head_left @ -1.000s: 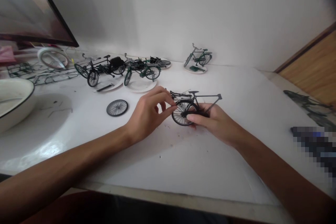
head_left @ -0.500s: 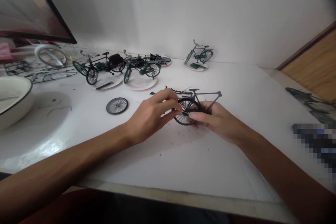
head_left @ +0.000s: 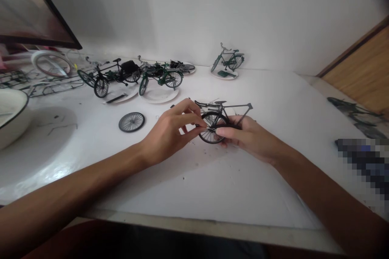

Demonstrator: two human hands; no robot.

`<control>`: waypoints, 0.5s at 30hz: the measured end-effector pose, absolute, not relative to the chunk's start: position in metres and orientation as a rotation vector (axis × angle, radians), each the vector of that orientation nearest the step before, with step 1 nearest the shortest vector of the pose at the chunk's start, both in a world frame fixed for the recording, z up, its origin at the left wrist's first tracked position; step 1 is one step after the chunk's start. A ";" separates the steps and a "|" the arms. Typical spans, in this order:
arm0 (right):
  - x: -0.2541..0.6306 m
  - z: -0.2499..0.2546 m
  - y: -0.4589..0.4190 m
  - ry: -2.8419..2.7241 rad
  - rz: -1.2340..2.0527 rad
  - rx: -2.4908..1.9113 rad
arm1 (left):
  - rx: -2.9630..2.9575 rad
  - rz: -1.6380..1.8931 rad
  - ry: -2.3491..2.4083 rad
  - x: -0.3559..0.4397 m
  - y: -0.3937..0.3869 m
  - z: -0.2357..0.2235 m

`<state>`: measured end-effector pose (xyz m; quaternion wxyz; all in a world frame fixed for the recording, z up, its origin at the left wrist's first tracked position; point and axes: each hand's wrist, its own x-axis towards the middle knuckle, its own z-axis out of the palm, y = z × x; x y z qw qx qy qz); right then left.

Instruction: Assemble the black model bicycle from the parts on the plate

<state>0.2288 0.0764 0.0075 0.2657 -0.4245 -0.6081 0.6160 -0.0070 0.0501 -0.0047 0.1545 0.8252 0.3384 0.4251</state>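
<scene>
Desk (head_left: 225, 196) below, my right fingers (head_left: 230, 133) grip a model bicycle (head_left: 224, 119), seemingly steadying it; left fingers (head_left: 192, 119) pinch a tiny part (head_left: 212, 129).

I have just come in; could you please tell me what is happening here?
A person is handling a small black bicycle. The right hand holds it, while the left hand has its fingertips close to the rear wheel, near the hub. No front wheel is on this bicycle. A loose wheel lies on the table, and other small bicycles stand farther back.
</scene>
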 end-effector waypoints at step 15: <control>0.256 0.015 0.105 -1.314 1.598 -1.072 | 2.339 1.085 1.292 -0.048 0.099 -0.014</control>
